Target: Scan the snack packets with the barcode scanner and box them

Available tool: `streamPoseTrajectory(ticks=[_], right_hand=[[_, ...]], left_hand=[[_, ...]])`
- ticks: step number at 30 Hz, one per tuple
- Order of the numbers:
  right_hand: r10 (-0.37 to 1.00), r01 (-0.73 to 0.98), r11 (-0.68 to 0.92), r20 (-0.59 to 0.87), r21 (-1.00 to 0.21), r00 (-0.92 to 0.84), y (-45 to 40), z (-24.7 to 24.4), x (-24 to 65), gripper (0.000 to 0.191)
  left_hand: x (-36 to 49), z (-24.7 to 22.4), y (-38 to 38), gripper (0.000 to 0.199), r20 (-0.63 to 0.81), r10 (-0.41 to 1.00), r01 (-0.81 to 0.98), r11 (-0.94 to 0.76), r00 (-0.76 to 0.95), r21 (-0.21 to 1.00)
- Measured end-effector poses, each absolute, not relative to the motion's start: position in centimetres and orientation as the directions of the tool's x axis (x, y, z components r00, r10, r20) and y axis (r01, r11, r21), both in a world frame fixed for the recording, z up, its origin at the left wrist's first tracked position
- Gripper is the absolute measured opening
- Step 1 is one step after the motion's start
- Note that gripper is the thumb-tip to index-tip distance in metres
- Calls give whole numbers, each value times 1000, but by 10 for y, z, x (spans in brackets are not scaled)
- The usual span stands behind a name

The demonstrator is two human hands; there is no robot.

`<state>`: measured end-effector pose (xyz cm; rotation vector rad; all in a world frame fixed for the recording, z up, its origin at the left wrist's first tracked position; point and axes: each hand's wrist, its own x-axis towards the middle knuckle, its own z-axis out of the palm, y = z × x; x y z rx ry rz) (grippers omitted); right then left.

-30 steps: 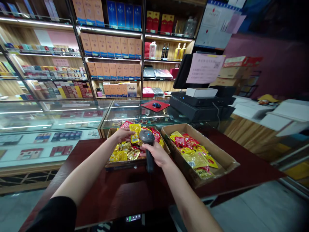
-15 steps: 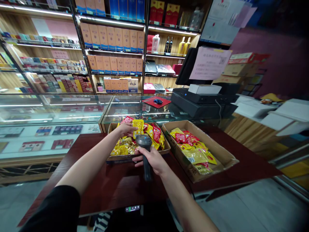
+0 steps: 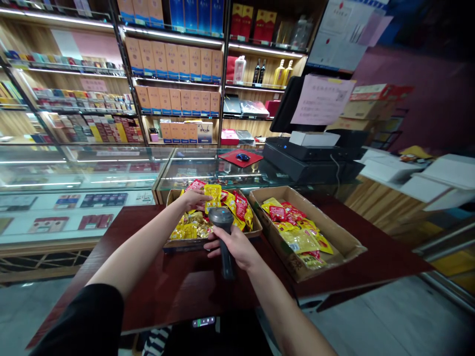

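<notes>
My left hand (image 3: 196,199) grips a yellow snack packet (image 3: 213,196) by its left side, holding it upright over the left cardboard box (image 3: 168,244). That box is heaped with yellow, red and gold snack packets (image 3: 185,231). In my right hand (image 3: 237,245) is a black barcode scanner (image 3: 225,257); my fingers go round its handle, and its head points away from me toward the packet. The scanner's head hides part of the box's contents. To the right lies a second cardboard box (image 3: 343,254) with more red and yellow packets (image 3: 299,237).
Both boxes rest on a dark red tabletop (image 3: 178,291). Behind it runs a glass display counter (image 3: 89,170) with a mouse (image 3: 242,156) on a red mat. A monitor with a paper sheet (image 3: 319,101) stands at the right. Stocked shelves line the back wall.
Hardly anything differs. The view has tilted very slightly; both hands keep their hold on the packet and the scanner in the same places.
</notes>
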<state>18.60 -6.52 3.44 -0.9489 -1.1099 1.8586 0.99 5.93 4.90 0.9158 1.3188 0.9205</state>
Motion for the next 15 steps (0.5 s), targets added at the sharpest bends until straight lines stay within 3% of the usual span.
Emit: streamPoseTrajectory(ticks=[15], right_hand=[[914, -253, -245, -136, -936, -381, -55, 39, 187, 37]], left_hand=[[3, 42, 60, 39, -361, 930, -57, 365, 68, 929]])
